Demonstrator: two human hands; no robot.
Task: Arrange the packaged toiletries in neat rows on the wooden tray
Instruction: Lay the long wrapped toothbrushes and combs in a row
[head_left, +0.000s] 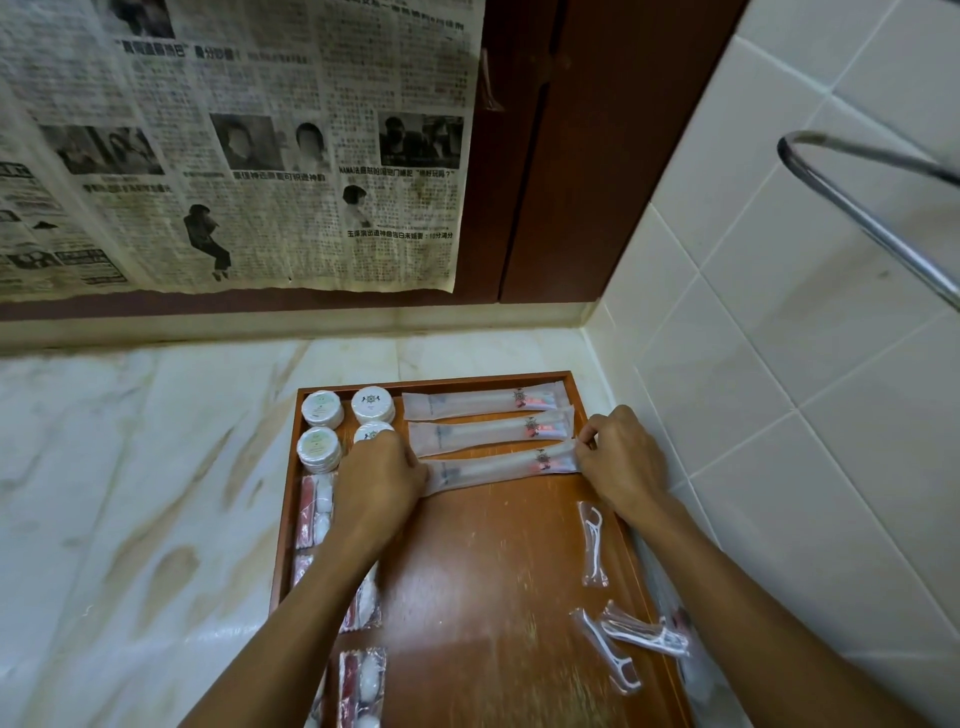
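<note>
On the marble worktop (130, 467) in the tiled corner sits the wooden tray (493, 571): three long toothbrush sachets at its far end, two lying parallel and the third sachet (498, 465) nearest, slightly skewed, with the left hand (382, 478) pinching its left end and the right hand (621, 457) pinching its right end. Four round white soap packs (322, 409) stand 2x2 at the far-left corner. Three floss-pick packets (592, 543) lie loose along the right side, cotton-swab packets (314, 512) run down the left edge, count unclear under the arm.
</note>
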